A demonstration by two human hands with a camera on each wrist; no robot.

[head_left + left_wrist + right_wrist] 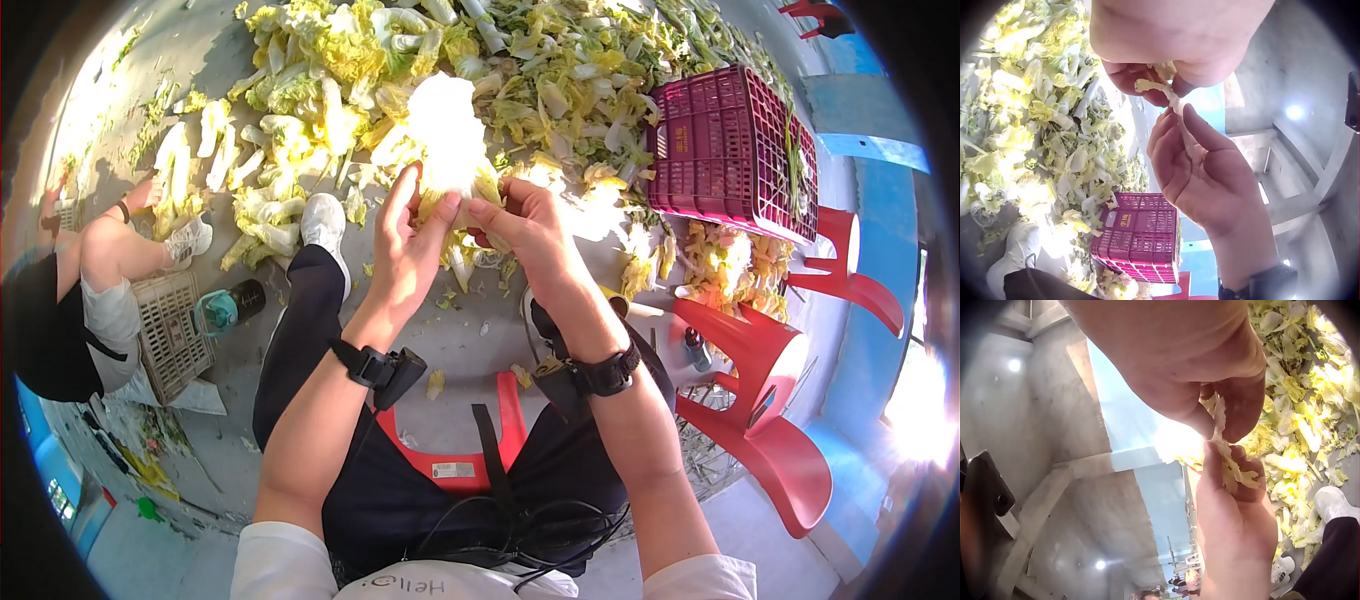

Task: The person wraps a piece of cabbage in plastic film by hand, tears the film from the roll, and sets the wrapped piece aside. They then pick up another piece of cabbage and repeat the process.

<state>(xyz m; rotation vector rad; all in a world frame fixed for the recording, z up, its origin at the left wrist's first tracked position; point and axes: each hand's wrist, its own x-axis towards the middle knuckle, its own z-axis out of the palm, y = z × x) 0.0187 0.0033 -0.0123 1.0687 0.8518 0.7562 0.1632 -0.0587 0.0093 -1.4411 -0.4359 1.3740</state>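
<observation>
Both hands meet at a pale yellow-white napa cabbage leaf [443, 130], overexposed by sunlight in the head view. My left hand [408, 245] pinches its lower end between thumb and fingers. On the other side, my right hand [535, 225] pinches the same end, the two thumbs nearly touching. From the left wrist, the leaf [1180, 119] appears edge-on as a thin strip leading into the right hand [1210, 181]. In the right wrist view the frilly leaf edge [1232, 469] lies over the left hand's fingers [1254, 478].
A large heap of cabbage leaves [570, 90] covers the floor ahead. A magenta crate [700, 150] stands at right, near red chairs [755, 440]. Another person [100, 290] sits at left beside a beige crate [172, 330] and a dark bottle [235, 305].
</observation>
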